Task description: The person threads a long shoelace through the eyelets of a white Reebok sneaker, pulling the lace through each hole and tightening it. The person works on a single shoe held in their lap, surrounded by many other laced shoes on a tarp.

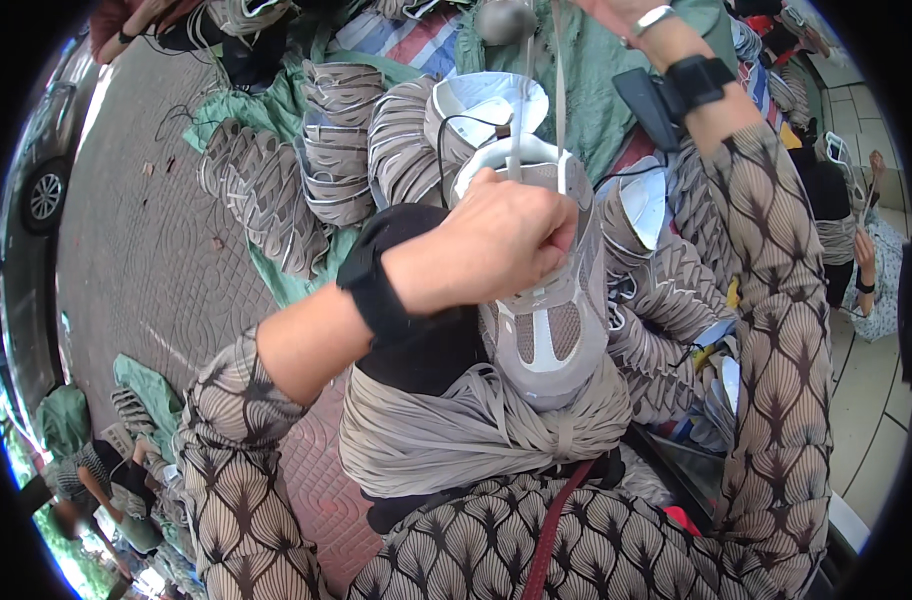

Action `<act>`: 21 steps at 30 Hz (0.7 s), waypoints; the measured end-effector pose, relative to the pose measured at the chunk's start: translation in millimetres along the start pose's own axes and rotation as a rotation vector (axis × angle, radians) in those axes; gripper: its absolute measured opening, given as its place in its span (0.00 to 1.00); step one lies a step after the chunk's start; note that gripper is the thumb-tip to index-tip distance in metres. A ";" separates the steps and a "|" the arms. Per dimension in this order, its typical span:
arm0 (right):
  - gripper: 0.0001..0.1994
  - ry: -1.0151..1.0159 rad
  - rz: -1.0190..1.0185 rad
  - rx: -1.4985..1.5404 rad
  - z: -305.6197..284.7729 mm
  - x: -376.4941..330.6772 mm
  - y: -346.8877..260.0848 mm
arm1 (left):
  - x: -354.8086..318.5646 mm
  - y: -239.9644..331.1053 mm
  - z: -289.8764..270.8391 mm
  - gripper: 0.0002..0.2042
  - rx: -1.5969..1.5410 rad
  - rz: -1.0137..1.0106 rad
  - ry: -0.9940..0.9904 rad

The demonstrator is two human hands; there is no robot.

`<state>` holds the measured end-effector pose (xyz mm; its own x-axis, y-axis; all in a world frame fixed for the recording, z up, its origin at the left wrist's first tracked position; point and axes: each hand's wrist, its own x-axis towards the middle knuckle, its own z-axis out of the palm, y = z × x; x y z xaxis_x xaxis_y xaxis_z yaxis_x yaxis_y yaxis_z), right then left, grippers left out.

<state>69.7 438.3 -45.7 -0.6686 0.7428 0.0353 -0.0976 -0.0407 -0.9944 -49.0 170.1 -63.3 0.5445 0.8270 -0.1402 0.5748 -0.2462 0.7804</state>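
Note:
A grey and white shoe upper (554,330) rests toe-down on my lap, on a bundle of grey laces (456,430). My left hand (496,245) is closed on the upper's throat, gripping it near the eyelets. A taut grey lace (559,90) runs from the shoe up to my right hand (616,12), raised at the top edge and mostly out of frame, apparently pulling it. Both wrists wear black bands. A metal ball on a thin rod (504,22) hangs near the lace.
Stacks of grey shoe uppers (336,150) lie on green tarps (276,110) ahead and to the right (676,290). Paved ground (146,260) stretches left, with a parked car (46,180). Other people sit at lower left (96,490) and far right (866,270).

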 end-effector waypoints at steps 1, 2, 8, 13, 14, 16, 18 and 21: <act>0.14 0.020 -0.056 -0.066 -1.2 6.1 4.3 | -0.7 -0.1 2.3 0.09 0.033 0.045 0.212; 0.14 0.011 -0.052 -0.049 0.9 8.3 6.7 | -3.6 -0.5 4.4 0.11 0.065 0.081 0.426; 0.15 -0.091 0.012 0.069 20.6 14.6 2.6 | -2.7 -33.6 -17.1 0.15 -0.298 -0.172 0.492; 0.16 -0.120 0.320 -0.109 49.6 -10.6 -42.3 | 27.5 -36.5 -36.4 0.15 -0.991 0.068 0.162; 0.17 -0.166 0.372 -0.400 53.6 -25.4 -65.1 | 33.6 -39.8 -40.1 0.16 -1.281 0.129 0.067; 0.15 -0.034 0.462 -0.990 65.0 -54.0 -94.1 | 31.7 -37.0 -60.4 0.16 -1.426 0.224 0.143; 0.15 -0.162 0.269 -1.085 52.8 -72.9 -84.3 | 14.5 -33.2 -80.7 0.18 -1.369 0.255 0.396; 0.14 -0.383 0.327 -0.500 89.6 -148.3 -79.9 | 18.5 8.9 -101.0 0.15 -1.324 0.292 0.428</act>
<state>110.6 271.5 37.5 -0.8267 0.4541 -0.3321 0.4416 0.1581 -0.8832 -95.5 234.2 2.7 0.1812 0.9750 0.1284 -0.6409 0.0180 0.7674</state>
